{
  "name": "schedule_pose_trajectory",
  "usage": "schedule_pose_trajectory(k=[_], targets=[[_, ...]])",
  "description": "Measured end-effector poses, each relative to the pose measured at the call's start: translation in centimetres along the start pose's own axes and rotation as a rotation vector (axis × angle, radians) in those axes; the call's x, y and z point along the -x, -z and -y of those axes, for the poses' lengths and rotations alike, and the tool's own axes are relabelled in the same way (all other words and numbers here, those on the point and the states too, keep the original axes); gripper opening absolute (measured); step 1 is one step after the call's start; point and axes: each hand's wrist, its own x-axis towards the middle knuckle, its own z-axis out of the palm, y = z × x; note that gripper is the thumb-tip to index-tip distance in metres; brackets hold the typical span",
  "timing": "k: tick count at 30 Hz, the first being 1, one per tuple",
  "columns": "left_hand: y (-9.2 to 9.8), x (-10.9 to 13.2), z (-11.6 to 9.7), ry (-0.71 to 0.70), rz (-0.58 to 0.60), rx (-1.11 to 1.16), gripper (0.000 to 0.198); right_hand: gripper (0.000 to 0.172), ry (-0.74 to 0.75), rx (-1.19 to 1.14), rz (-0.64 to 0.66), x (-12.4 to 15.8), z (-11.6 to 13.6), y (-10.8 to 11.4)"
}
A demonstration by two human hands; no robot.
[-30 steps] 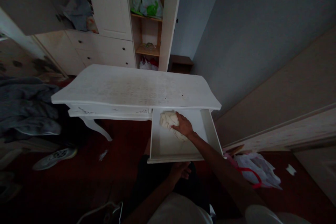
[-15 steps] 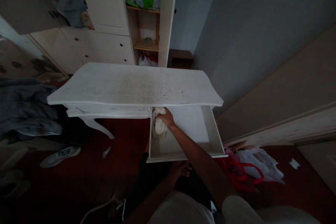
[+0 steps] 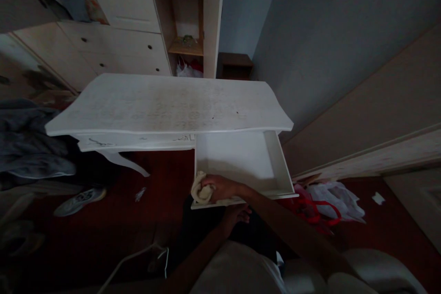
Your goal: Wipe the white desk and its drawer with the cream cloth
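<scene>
A crumpled cream cloth is bunched in my right hand, whose fingers are closed around it. Hand and cloth are at the front left corner of the pulled-out drawer, by its front panel. The drawer belongs to a white table with dark smudges on its top. Below the drawer front, my left hand lies near my lap, dim and partly in shadow. Its fingers are loosely apart, and I see nothing held in them.
Behind the table stand a white wardrobe and open shelves with bags. Plastic and red bags lie on the floor at right. A shoe, grey clothing and a white cable are at left.
My right hand has drawn the cloth from the drawer's inner left side towards me to its front left corner. The left hand stays about where it was. The view has shifted slightly.
</scene>
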Motion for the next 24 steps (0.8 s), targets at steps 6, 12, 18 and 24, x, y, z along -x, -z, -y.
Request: schedule_pose_trajectory(k=[6,12,18,24], targets=[[0.4,-0.2,0.5,-0.001,-0.008,-0.051,0.063,0.057,0.041,0.269,-0.063,0.5,3.2,-0.4],[0.5,-0.6,0.9,0.039,-0.026,-0.080,0.066,0.049,-0.025,0.373,-0.403,-1.8,4.6,-0.5],[0.4,-0.1,0.2,0.119,-0.011,-0.118,0.069,0.047,-0.117,0.387,-0.652,-6.2,5.2,4.0],[0.4,0.1,-0.3,0.122,-0.012,-0.106,0.064,0.045,-0.005,0.171,-0.735,-7.5,3.0,5.4]])
